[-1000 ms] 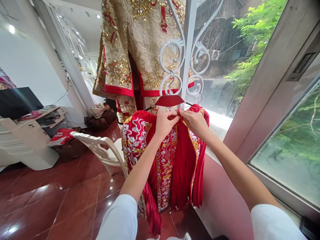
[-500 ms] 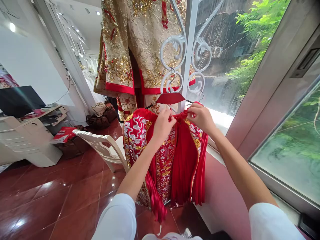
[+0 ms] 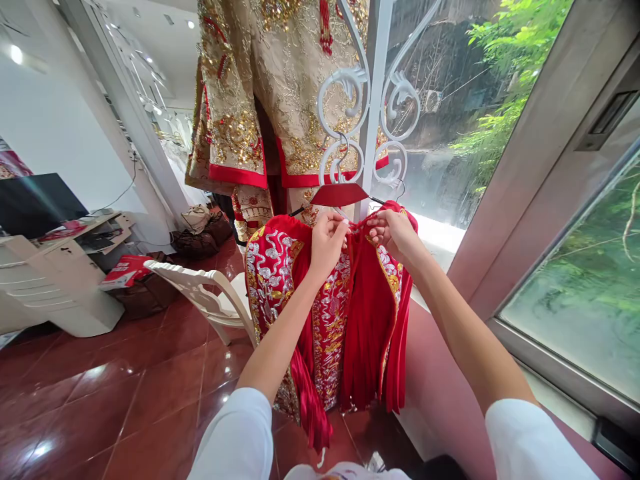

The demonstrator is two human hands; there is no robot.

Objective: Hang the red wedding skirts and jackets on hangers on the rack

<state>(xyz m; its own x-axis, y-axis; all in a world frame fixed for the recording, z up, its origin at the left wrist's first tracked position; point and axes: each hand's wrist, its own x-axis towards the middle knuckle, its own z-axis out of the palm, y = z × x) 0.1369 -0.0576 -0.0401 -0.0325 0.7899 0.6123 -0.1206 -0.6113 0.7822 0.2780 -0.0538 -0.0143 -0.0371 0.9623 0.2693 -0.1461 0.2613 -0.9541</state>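
My left hand (image 3: 327,243) and my right hand (image 3: 395,235) are both up at the neck of a long red cloth coat with silver and gold stitching (image 3: 273,280). My fingers (image 3: 341,225) are bent shut and pinch the top edges of the coat, right where they meet. The neck is between my hands, just under a flat red hanger (image 3: 337,194), so neither hand looks nearer to it. The coat hangs straight down from there, with its long side going up and down. The hanger hooks onto a white curly metal rack (image 3: 373,87), and a big cream and gold robe (image 3: 290,67) hangs behind it. On my left there is lots of room over a shiny red tile floor (image 3: 150,413), out to a white plastic chair (image 3: 200,283). On my right, the coat hangs close to a pink wall (image 3: 450,373) under a glass window (image 3: 575,300).
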